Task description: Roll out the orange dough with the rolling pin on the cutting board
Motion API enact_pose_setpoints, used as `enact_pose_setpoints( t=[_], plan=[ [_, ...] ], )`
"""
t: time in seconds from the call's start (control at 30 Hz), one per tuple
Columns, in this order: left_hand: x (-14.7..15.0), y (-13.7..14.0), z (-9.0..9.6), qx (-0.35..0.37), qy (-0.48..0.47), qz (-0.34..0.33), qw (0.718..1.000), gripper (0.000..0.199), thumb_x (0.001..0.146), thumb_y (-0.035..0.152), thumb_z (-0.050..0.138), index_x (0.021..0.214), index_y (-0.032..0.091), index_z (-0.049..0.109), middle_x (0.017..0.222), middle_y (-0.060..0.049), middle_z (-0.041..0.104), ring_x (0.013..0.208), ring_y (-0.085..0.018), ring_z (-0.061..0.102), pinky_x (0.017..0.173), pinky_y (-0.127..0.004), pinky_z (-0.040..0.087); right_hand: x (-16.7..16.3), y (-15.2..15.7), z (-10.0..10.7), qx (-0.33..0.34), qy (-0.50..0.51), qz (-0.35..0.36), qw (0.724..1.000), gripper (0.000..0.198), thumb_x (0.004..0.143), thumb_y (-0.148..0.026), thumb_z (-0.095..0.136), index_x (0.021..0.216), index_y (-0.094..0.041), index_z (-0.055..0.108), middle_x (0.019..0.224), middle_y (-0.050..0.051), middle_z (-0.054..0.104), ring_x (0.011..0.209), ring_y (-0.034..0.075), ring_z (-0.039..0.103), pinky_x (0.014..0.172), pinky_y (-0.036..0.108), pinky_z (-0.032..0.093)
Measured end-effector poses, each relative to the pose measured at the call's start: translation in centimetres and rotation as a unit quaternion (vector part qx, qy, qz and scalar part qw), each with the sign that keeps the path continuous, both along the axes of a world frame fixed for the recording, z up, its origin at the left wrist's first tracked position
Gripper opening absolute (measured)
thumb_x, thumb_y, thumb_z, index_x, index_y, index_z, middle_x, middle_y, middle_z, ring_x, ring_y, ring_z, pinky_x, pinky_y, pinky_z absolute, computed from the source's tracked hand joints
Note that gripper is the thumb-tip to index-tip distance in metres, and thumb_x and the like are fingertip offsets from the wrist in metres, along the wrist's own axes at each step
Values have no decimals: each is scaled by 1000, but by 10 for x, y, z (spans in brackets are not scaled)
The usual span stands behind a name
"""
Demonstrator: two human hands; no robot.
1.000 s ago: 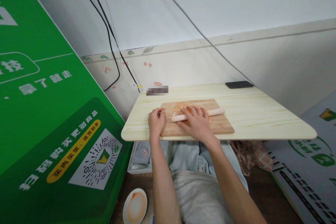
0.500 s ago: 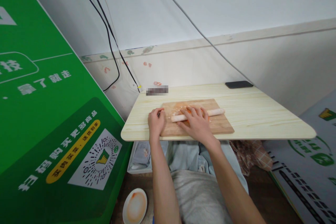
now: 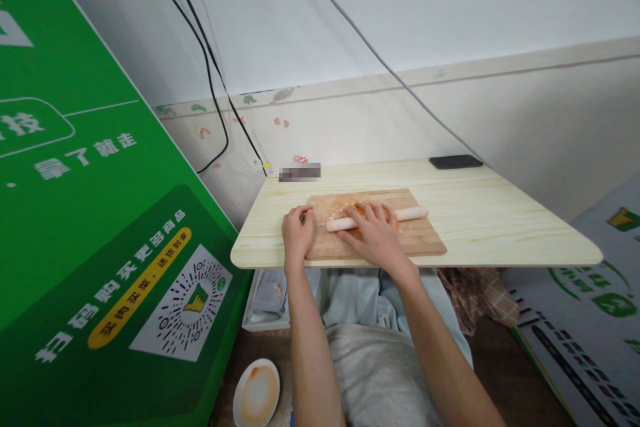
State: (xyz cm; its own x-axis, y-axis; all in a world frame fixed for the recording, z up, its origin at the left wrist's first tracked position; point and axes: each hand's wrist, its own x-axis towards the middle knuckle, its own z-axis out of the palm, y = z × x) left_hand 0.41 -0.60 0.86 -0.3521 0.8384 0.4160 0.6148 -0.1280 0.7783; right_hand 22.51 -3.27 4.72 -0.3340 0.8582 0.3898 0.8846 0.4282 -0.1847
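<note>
My right hand [image 3: 377,233] lies across a pale wooden rolling pin [image 3: 413,214], its fingers over the far side and its thumb on the near side. Beneath the pin and hand, bits of something flat and orange [image 3: 399,227] peek out, most of it covered. All this is on a wooden cutting board [image 3: 425,243] with pale crumbs and orange smears near its far left part. At the board's left edge, my left hand [image 3: 299,232] is closed, fingers curled inward; what is in it, if anything, is hidden.
The board sits on a light wood-grain table [image 3: 500,227]. A black phone [image 3: 456,161] lies at the back right, and a pixelated patch covers something at the back left. A stained white plate [image 3: 257,392] is low on the left. A green printed panel [image 3: 100,233] stands at the left.
</note>
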Motion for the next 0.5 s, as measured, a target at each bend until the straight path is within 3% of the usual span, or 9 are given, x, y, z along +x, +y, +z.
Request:
enact_pose_setpoints(
  t=[0.5],
  plan=[
    [0,1,0,-1,-2,0,1000,26,100,25,58,108,22,83,115,-11,85,107,-27,77,106,-43,60,-1,-5,-2,3,4,-8,1000,53,111,-58,59,152,-28,71,156,15,70,147,36,55,131,58,23]
  ],
)
